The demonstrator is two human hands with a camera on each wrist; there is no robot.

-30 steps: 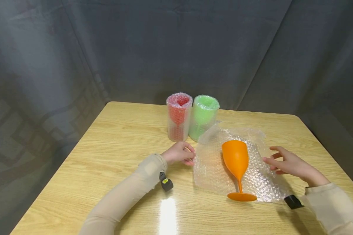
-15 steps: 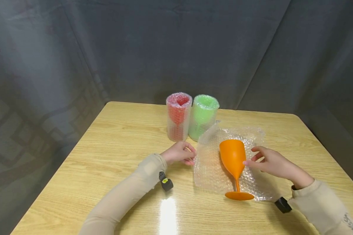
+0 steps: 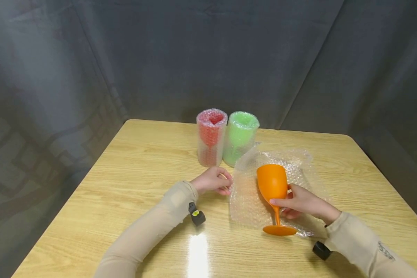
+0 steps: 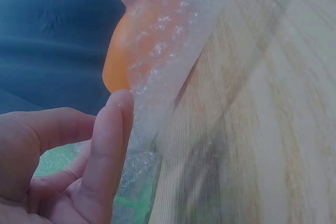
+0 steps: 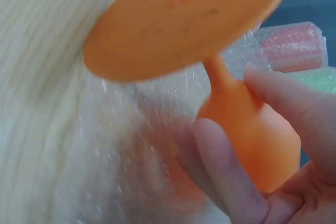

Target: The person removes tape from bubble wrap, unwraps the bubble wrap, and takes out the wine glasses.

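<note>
An orange plastic goblet [image 3: 272, 181] lies on a flat sheet of bubble wrap [image 3: 244, 197], its round foot reaching past the sheet's near edge. My right hand [image 3: 304, 202] holds the goblet from the right, where bowl meets stem. In the right wrist view the thumb [image 5: 273, 90] presses one side of the bowl and the fingers [image 5: 215, 156] curl round the other. At the sheet's left edge, my left hand [image 3: 213, 180] pinches the bubble wrap between thumb and fingertips. The left wrist view shows the fingertips [image 4: 121, 100] right at this edge, the goblet beyond.
Behind the sheet stand two wrapped goblets, a red one [image 3: 211, 137] and a green one [image 3: 241, 137], side by side in bubble wrap. The sheet's far left corner overlaps the green one. Dark curtains [image 3: 208, 58] hang behind the wooden table [image 3: 153, 154].
My right hand has moved left from beside the sheet onto the goblet and taken hold of it. The goblet has shifted slightly left. My left hand has stayed at the sheet's edge.
</note>
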